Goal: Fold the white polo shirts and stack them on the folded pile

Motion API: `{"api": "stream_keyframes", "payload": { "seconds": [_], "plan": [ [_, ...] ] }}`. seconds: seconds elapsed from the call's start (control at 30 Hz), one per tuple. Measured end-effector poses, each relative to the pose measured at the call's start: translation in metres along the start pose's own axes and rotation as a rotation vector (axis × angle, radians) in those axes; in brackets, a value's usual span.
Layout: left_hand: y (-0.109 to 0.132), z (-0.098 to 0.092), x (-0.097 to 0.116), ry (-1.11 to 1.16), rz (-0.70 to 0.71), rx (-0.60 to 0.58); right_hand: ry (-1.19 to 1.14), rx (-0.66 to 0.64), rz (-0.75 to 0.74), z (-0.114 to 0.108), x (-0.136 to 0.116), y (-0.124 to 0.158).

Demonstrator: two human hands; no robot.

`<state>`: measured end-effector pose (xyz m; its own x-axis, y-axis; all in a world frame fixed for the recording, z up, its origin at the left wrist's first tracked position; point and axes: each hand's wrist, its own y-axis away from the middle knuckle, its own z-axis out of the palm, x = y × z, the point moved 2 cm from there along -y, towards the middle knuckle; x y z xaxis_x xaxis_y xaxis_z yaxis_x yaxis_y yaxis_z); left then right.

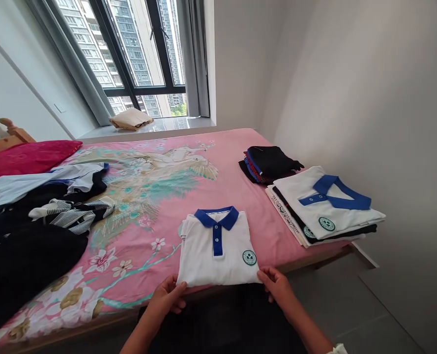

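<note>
A folded white polo shirt (199, 255) with a blue collar, blue button placket and round green badge lies at the bed's near edge, collar facing away. My left hand (166, 295) pinches its near left corner between thumb and fingers. At the near right corner, my right hand (277, 290) grips the fabric the same way. To the right rests a stack of folded shirts (295, 191), topped by another white polo with a blue collar. Behind that stack is a smaller pile of dark folded clothes (272, 160).
Loose black, white and striped clothes (30, 255) are heaped on the left of the pink flowered bed (233, 162). A red pillow (30, 157) lies beyond them. On the window ledge sits a beige folded item (131, 119). A wall borders the right side.
</note>
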<state>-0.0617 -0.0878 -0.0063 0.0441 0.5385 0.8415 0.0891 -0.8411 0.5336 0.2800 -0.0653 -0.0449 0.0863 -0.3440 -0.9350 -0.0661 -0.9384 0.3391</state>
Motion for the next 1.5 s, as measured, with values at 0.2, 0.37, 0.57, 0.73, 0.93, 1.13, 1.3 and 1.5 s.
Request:
{"api": "stream_keyframes", "payload": {
  "seconds": [0.2, 0.37, 0.57, 0.73, 0.93, 1.13, 1.3, 1.5],
  "plan": [
    [0.005, -0.001, 0.014, -0.094, 0.01, -0.079, -0.065, -0.192, 0.033, 0.022, -0.009, 0.01],
    [0.007, 0.001, -0.01, -0.172, 0.027, 0.081, 0.106, -0.119, 0.084, 0.017, 0.013, 0.002],
    [0.001, -0.012, 0.024, -0.281, 0.334, 0.267, 0.29, 0.093, -0.216, -0.008, -0.025, -0.026],
    [-0.041, -0.007, 0.079, -0.297, 0.328, 0.278, 0.24, 0.082, -0.251, 0.003, -0.077, -0.078],
    [-0.086, -0.001, 0.107, -0.286, 0.089, 0.182, 0.179, 0.024, -0.15, 0.017, -0.079, -0.125],
    [-0.102, 0.001, 0.122, -0.273, 0.045, 0.137, 0.083, -0.012, -0.081, 0.017, -0.081, -0.138],
    [-0.108, 0.003, 0.122, -0.269, 0.085, 0.157, 0.088, -0.039, -0.043, 0.016, -0.087, -0.149],
    [-0.106, -0.001, 0.114, -0.276, 0.223, 0.279, 0.071, 0.014, -0.068, 0.02, -0.084, -0.154]
  ]
}}
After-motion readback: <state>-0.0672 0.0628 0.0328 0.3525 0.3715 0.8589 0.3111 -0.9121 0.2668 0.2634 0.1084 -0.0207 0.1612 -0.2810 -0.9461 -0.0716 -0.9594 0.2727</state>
